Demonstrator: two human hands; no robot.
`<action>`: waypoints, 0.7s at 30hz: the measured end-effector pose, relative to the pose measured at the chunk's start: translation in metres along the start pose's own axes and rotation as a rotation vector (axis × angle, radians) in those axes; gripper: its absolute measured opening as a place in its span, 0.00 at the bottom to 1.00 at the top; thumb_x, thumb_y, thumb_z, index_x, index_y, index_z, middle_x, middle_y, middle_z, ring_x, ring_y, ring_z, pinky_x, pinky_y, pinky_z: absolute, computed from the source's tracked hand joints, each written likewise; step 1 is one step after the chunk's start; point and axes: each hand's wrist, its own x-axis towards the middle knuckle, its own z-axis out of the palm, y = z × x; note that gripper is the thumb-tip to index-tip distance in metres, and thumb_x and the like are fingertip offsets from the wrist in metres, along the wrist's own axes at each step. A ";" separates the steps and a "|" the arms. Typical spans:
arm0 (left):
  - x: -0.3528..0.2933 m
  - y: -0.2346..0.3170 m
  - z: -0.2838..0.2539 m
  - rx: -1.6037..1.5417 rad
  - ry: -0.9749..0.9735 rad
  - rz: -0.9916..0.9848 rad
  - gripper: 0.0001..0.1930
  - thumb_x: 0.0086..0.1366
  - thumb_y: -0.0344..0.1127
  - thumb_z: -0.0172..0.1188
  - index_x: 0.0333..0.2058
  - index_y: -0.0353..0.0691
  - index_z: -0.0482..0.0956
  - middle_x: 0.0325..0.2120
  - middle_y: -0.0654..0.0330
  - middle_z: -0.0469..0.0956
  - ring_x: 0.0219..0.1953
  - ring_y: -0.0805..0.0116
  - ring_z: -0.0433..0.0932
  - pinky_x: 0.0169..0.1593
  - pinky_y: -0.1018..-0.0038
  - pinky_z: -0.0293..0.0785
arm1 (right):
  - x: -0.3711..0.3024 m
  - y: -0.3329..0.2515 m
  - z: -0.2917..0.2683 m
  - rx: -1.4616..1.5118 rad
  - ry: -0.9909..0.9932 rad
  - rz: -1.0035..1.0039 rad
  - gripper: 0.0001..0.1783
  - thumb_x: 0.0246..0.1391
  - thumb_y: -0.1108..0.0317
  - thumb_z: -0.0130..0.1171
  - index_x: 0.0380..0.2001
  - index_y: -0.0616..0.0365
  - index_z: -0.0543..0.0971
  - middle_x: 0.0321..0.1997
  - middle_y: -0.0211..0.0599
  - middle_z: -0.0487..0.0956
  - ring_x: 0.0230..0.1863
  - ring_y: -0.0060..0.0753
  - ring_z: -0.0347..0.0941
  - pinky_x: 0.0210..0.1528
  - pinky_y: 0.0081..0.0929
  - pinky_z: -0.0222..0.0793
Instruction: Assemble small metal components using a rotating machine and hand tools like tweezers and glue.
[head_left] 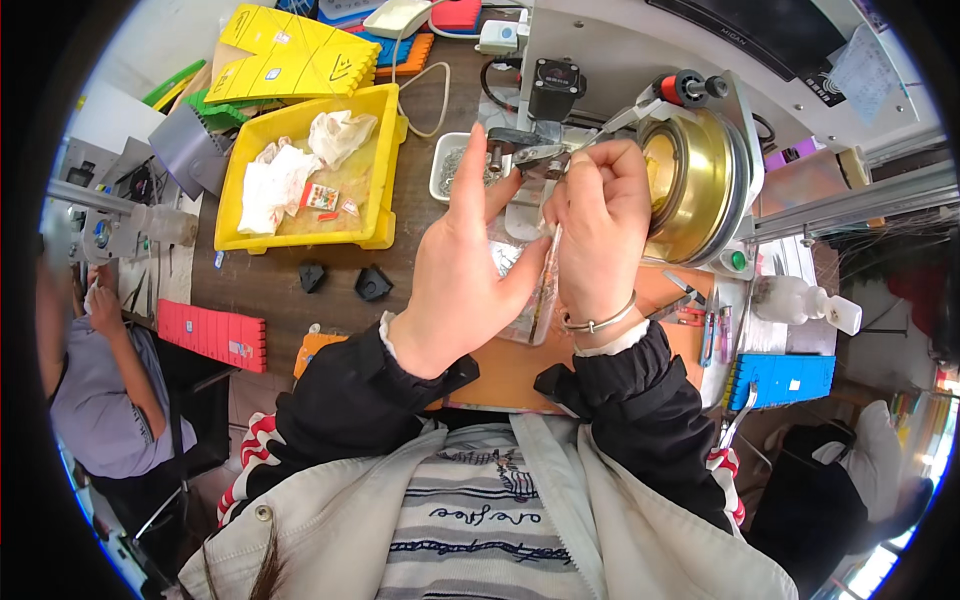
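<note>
Leaning in over the broad brown wood-grain table (405,270), a person in black sleeves has both hands up at its middle. From where I stand, the biggest thing on it is the rectangular yellow plastic tray (305,242) at the far left, with crumpled white cloths (278,188) in it. To the right sits a round, shiny brass-coloured metal drum (690,185), its near-left side close beside the right wrist. A boxy black motor-like block (556,88) stands beyond the hands.

The left hand (450,275) is spread and loose: the index finger points away to the far side, the thumb stretches right toward the other wrist, and I see nothing clasped in it. The right hand (605,205) is curled, thumb and fingertips drawn together; whether something tiny is pinched there, I cannot tell.

A small white dish of metal bits (448,178) lies left of the fingers, partly hidden by the left index. Smaller again is the dark-and-silver metal fitting (540,153), the thing both hands crowd around. It lies just left of the right fingertips and beyond the left thumb, its long axis running roughly left to right, across the line of the upraised index. The right hand is the nearer, at the fitting's right end; whether they touch is hidden by overlap.
</note>
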 end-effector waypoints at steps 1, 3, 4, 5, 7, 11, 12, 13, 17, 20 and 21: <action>0.001 0.002 0.001 -0.004 0.010 0.008 0.52 0.55 0.29 0.66 0.70 0.33 0.39 0.47 0.32 0.77 0.51 0.39 0.78 0.53 0.62 0.76 | -0.001 -0.001 0.002 0.008 0.010 0.001 0.03 0.66 0.73 0.48 0.36 0.59 0.66 0.22 0.26 0.65 0.20 0.17 0.58 0.25 0.21 0.61; 0.002 0.000 0.001 -0.006 0.021 0.007 0.52 0.55 0.29 0.66 0.70 0.33 0.40 0.45 0.33 0.78 0.49 0.38 0.79 0.52 0.62 0.77 | 0.000 0.000 0.002 0.014 0.018 0.012 0.03 0.66 0.72 0.48 0.36 0.59 0.66 0.22 0.26 0.65 0.21 0.17 0.59 0.25 0.22 0.61; 0.003 -0.001 0.001 -0.004 0.022 0.034 0.52 0.54 0.29 0.66 0.70 0.33 0.40 0.45 0.34 0.79 0.48 0.38 0.80 0.51 0.62 0.77 | 0.001 0.001 0.001 0.039 0.004 -0.006 0.04 0.66 0.72 0.49 0.36 0.60 0.66 0.23 0.26 0.67 0.20 0.15 0.60 0.24 0.19 0.60; 0.003 -0.003 0.000 -0.003 0.023 0.062 0.52 0.54 0.29 0.66 0.70 0.33 0.39 0.44 0.35 0.79 0.47 0.38 0.80 0.51 0.62 0.77 | 0.001 0.002 0.000 0.064 -0.009 -0.025 0.04 0.66 0.72 0.50 0.37 0.60 0.67 0.24 0.26 0.69 0.20 0.13 0.62 0.22 0.17 0.58; 0.003 -0.010 -0.001 -0.034 0.010 0.036 0.53 0.54 0.29 0.66 0.70 0.34 0.38 0.46 0.37 0.79 0.48 0.40 0.80 0.52 0.63 0.76 | -0.007 0.002 0.001 0.090 -0.011 0.012 0.07 0.67 0.69 0.50 0.41 0.62 0.67 0.24 0.27 0.69 0.22 0.14 0.62 0.24 0.17 0.59; -0.002 -0.007 -0.013 -0.123 -0.043 0.015 0.54 0.54 0.26 0.65 0.71 0.38 0.36 0.52 0.38 0.75 0.53 0.46 0.78 0.55 0.63 0.74 | -0.032 -0.001 -0.003 0.166 0.059 0.173 0.17 0.67 0.67 0.49 0.53 0.66 0.67 0.25 0.23 0.61 0.25 0.17 0.56 0.32 0.20 0.60; -0.004 -0.002 -0.017 -0.062 -0.047 -0.014 0.52 0.54 0.23 0.64 0.71 0.39 0.39 0.52 0.43 0.75 0.55 0.51 0.77 0.57 0.63 0.73 | -0.034 -0.002 -0.008 0.182 0.032 0.206 0.17 0.67 0.67 0.50 0.53 0.67 0.67 0.24 0.22 0.63 0.24 0.14 0.57 0.30 0.19 0.59; -0.004 0.002 -0.022 0.000 -0.052 -0.043 0.50 0.54 0.20 0.62 0.72 0.39 0.43 0.53 0.48 0.75 0.56 0.56 0.75 0.58 0.64 0.72 | -0.035 -0.006 -0.012 0.198 0.006 0.238 0.16 0.66 0.67 0.52 0.52 0.67 0.68 0.24 0.22 0.65 0.24 0.12 0.57 0.28 0.17 0.58; 0.009 0.012 -0.033 0.221 0.099 0.138 0.40 0.52 0.19 0.62 0.66 0.39 0.62 0.47 0.53 0.77 0.48 0.59 0.77 0.51 0.64 0.74 | -0.043 -0.017 -0.021 0.196 -0.029 0.354 0.16 0.65 0.69 0.54 0.51 0.66 0.69 0.21 0.19 0.64 0.22 0.11 0.56 0.27 0.17 0.57; 0.033 0.021 -0.023 0.434 0.092 0.538 0.24 0.48 0.19 0.65 0.47 0.42 0.83 0.37 0.57 0.76 0.39 0.56 0.75 0.41 0.67 0.73 | -0.051 -0.018 -0.025 0.252 -0.066 0.379 0.16 0.63 0.70 0.55 0.51 0.63 0.69 0.21 0.21 0.67 0.22 0.12 0.60 0.26 0.15 0.58; 0.038 0.023 -0.020 0.410 0.087 0.558 0.24 0.48 0.19 0.65 0.47 0.42 0.83 0.37 0.57 0.76 0.39 0.56 0.75 0.41 0.67 0.73 | -0.053 -0.020 -0.027 0.251 -0.080 0.391 0.16 0.63 0.70 0.56 0.51 0.63 0.69 0.22 0.21 0.69 0.23 0.12 0.62 0.26 0.15 0.59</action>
